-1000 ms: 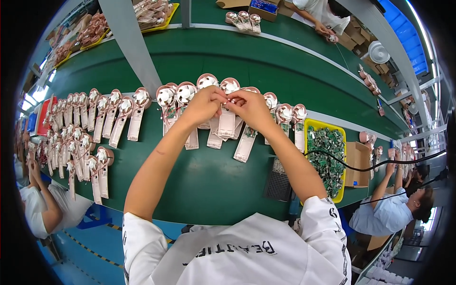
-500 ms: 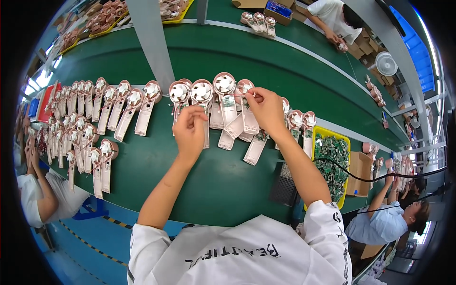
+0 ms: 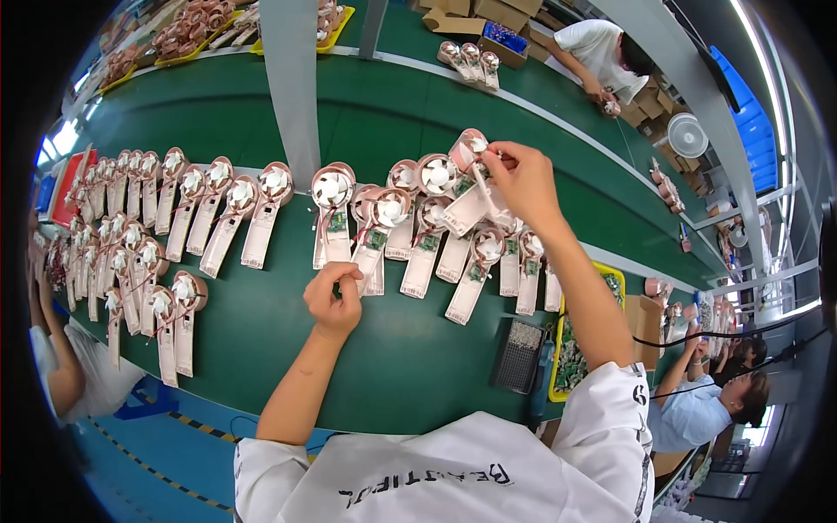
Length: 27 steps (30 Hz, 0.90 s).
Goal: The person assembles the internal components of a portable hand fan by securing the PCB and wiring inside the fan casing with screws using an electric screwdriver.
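Pink plastic hand fan half (image 3: 469,187) sits lifted above the far row, pinched tight in the right hand (image 3: 521,179) for a close look, while the left hand (image 3: 333,298) curls shut on the green table (image 3: 288,349).

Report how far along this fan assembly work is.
Done, by the look of it: long rows of pink handheld fan halves laid open on the green table. In hand: the right hand lifts one fan unit; the left hand is closed just below another. Circuit boards still show on many; whether they need covers I cannot tell.
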Each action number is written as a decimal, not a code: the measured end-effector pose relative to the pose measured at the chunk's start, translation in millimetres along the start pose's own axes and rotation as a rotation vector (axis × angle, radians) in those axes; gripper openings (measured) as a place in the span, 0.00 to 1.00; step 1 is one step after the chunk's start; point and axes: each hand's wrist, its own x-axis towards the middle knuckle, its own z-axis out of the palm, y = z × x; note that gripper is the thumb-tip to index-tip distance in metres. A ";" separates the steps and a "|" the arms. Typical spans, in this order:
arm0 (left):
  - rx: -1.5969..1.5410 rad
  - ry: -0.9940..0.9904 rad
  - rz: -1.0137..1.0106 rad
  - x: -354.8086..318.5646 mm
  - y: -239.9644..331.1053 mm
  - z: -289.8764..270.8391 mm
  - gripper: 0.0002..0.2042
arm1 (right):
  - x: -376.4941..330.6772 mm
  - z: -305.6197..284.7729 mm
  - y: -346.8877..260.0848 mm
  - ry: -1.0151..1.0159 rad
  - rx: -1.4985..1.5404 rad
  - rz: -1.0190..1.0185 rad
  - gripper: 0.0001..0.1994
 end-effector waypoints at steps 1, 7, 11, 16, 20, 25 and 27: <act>0.017 -0.002 0.024 1.3 1.5 -0.9 0.09 | 6.0 -5.7 3.0 0.000 0.002 0.008 0.11; 0.022 0.013 -0.114 -4.3 -0.1 -5.2 0.08 | 65.1 -34.6 60.8 0.001 0.092 0.101 0.12; 0.070 0.072 -0.215 -7.7 -5.9 -8.7 0.08 | 108.4 -44.8 111.4 0.028 0.011 0.170 0.12; 0.118 0.125 -0.268 -19.0 1.1 -24.4 0.05 | 185.8 -36.2 221.7 0.025 -0.202 0.070 0.10; 0.079 0.183 -0.393 -21.4 -7.0 -16.3 0.05 | 250.0 -44.9 324.6 0.094 -0.173 0.093 0.10; 0.133 0.279 -0.476 -14.0 2.9 -21.2 0.04 | 312.7 -24.6 368.6 0.130 -0.268 0.092 0.11; 0.104 0.157 -0.347 -7.6 2.0 -23.7 0.02 | 317.0 -10.5 378.4 0.160 -0.269 0.102 0.11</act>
